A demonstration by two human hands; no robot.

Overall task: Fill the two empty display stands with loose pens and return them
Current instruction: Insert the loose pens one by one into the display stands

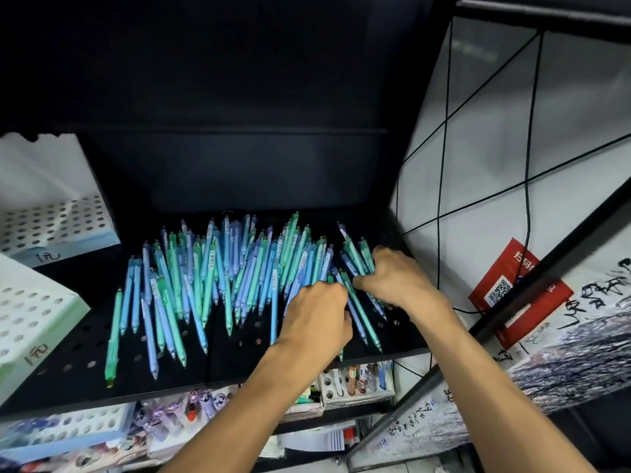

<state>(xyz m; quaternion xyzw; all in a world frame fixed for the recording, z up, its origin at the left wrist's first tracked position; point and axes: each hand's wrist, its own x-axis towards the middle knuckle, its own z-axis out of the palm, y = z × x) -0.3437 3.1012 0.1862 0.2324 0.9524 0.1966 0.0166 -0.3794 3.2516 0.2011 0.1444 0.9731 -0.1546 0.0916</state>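
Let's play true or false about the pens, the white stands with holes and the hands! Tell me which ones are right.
1. The loose pens lie in a pile on the black shelf. True.
2. Most of the pens are red. False: they are blue and green.
3. Two white stands, the nearer stand and the farther stand, sit left of the pile with empty holes. True.
4. Both hands are on the left stands. False: the left hand and right hand are at the right end of the pile, gathering pens.
5. The stands are already full. False: no pens stand in them.
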